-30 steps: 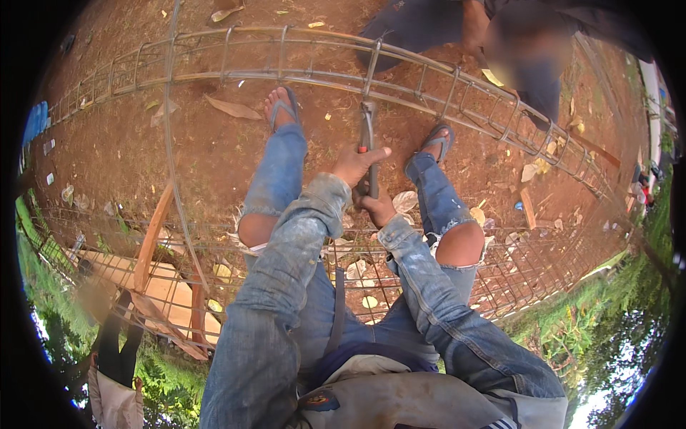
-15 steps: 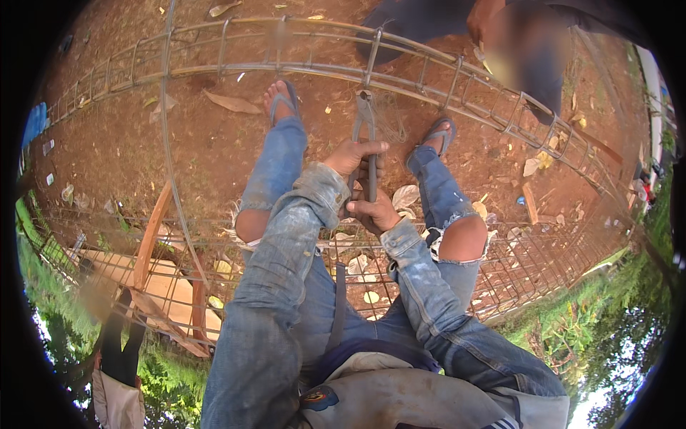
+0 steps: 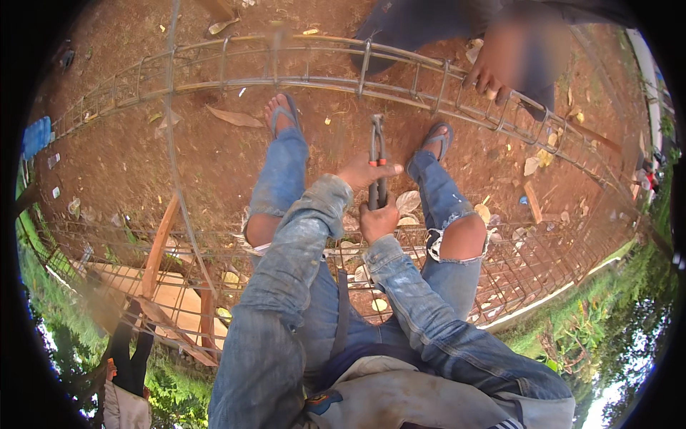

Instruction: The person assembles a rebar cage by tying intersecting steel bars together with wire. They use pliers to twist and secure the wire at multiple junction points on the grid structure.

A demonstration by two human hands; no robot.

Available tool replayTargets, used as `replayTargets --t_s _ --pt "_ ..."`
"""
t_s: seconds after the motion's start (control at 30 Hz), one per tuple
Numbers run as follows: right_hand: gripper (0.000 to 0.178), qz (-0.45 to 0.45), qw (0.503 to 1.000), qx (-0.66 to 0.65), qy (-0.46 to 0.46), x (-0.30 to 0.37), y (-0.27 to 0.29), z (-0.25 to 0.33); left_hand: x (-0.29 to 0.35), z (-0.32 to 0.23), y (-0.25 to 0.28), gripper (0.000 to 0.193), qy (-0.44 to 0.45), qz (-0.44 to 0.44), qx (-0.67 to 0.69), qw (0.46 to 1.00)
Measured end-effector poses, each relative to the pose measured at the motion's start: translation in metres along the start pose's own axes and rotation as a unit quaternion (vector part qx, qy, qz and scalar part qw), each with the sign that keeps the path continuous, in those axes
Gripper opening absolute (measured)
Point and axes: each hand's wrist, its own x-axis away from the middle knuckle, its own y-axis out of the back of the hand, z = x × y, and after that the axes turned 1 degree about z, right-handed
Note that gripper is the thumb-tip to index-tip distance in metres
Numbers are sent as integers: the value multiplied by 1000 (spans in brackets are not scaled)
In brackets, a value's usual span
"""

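Note:
A pair of long-handled pincers (image 3: 377, 139), grey with red bands on its dark handles, points away from me over the dirt. Its handles lie close together and its head is just short of the long rebar cage (image 3: 314, 84). My left hand (image 3: 363, 171) is closed round the upper handles, thumb lying across them. Lower down, my right hand (image 3: 379, 222) grips the handle ends. Some of the fingers are hidden behind the handles and palms.
Across from me, another person's hand (image 3: 493, 71) rests at the cage. A second rebar cage (image 3: 550, 264) runs beneath my legs. A thin upright rod (image 3: 170, 121) and wooden stakes (image 3: 158, 239) stand to the left. Dry leaves lie on the ground.
The pincers' handles have come together, and the tool has turned and drawn back slightly from the cage. My right hand has shifted its hold. The other person's hand has come down to the cage.

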Motion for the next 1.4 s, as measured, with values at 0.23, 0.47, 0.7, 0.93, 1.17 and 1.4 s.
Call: replayTargets --t_s 0.23,0.47,0.7,0.93,1.17,1.4 --pt "52 -35 992 17 118 -2 80 -24 86 -18 -51 54 -70 26 -233 970" --pt "47 -64 969 -24 239 58 159 -31 250 -53 -115 34 -411 -481 -190 750" --pt "39 80 908 -142 385 164 213 -60 278 -29 -154 31 -459 -260 -243 814" --pt "29 37 906 -112 407 193 227 -112 291 7 -194 27 -343 -53 117 931" --pt "38 -69 835 -54 543 201 240 -108 331 -11 -201 23 -288 -96 -55 951" --pt "56 202 803 -140 544 246 265 -87 382 -59 -203 22 -365 -290 -383 798"
